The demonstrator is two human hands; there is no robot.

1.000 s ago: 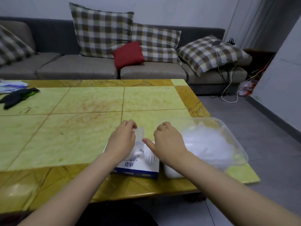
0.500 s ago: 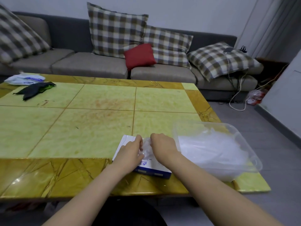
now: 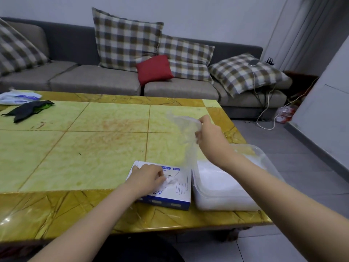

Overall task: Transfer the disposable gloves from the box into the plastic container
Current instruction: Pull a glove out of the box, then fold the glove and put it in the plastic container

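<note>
Translucent thin plastic glove (image 3: pixel 188 140) hangs lengthwise toward 6 o'clock, pinched by right hand (image 3: pixel 210 136). Clear rectangular plastic container (image 3: pixel 268 161) lies at its 5 o'clock, nearer this hand. Left hand (image 3: pixel 147 178) pinches glove tuft (image 3: pixel 170 180) at white-and-blue cardboard box (image 3: pixel 170 195).

The left hand (image 3: pixel 146 179) rests on the glove box (image 3: pixel 170 188). Above the box, the right hand (image 3: pixel 211 137) pinches a clear glove (image 3: pixel 187 140) hanging down. The plastic container (image 3: pixel 264 157) sits just right of the box.

The tiled stone worktop (image 3: pixel 75 148) is mottled yellow-green with an amber, dark-veined border. The flat cardboard glove box (image 3: pixel 179 188) is white, blue-edged, with a blue glove outline. Brown-and-cream checked cushions (image 3: pixel 126 38) and a plain red cushion (image 3: pixel 154 69) lie on the grey fabric sofa (image 3: pixel 94 80).
</note>
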